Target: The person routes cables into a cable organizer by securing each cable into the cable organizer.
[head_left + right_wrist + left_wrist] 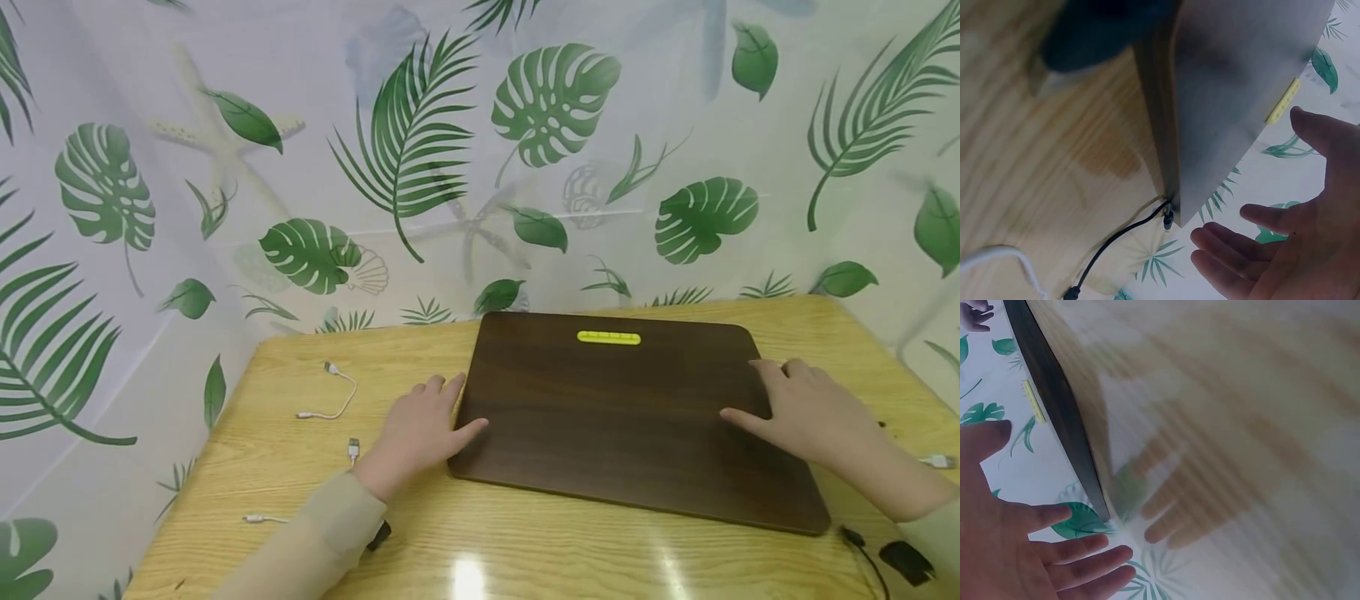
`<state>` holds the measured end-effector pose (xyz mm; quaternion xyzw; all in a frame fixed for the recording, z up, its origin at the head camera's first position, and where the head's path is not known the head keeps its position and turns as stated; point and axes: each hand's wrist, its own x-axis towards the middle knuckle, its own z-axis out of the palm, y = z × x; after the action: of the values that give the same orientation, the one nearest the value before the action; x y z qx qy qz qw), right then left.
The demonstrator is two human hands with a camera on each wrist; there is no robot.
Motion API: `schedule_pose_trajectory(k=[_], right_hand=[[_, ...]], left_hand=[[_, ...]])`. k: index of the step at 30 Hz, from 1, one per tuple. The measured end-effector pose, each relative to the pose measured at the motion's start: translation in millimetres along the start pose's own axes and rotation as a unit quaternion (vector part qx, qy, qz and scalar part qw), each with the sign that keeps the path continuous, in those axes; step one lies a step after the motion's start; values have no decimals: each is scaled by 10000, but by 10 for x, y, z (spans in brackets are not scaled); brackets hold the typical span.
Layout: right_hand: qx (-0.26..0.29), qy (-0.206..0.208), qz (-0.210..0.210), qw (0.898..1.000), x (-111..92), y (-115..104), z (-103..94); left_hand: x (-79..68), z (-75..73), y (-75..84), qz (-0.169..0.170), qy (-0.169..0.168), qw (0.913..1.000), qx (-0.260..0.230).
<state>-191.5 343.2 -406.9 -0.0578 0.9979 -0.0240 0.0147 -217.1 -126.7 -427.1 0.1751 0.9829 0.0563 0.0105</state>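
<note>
A dark brown board (615, 408) with rounded corners lies on the wooden table. Along its far edge sits a narrow yellow notched strip (609, 337). At the board's left side is my left hand (422, 429), fingers spread and thumb overlapping the edge in the head view. My right hand (806, 412) is over the right edge, its thumb and fingers extended toward the middle of the board. Both wrist views show loose, straight fingers with nothing held: the left hand (1041, 550) beside the board's edge (1060, 400), the right hand (1291, 231) likewise.
Short white cables (345, 406) lie on the table (405, 358) at the left, with a black object (379, 535) by the left sleeve. At right are a black cable (862, 546), a black piece (906, 562) and a white plug (939, 461). A leaf-patterned cloth (450, 275) stands behind.
</note>
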Motion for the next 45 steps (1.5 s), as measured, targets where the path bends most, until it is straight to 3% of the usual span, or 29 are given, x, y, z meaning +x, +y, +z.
schedule_pose_trajectory(k=[16,22,45], right_hand=[[-44,-412,18,9991,-34,24,107],[-36,-415,31,9991,-73,19,79],[285,-334,-209,9988,-83,37,110]], left_hand=[[66,-23,202,-146,-255,9994,188],[104,-18,215,-61,-340,9993,140],[174,-31,178,-268,-724,9965,-327]])
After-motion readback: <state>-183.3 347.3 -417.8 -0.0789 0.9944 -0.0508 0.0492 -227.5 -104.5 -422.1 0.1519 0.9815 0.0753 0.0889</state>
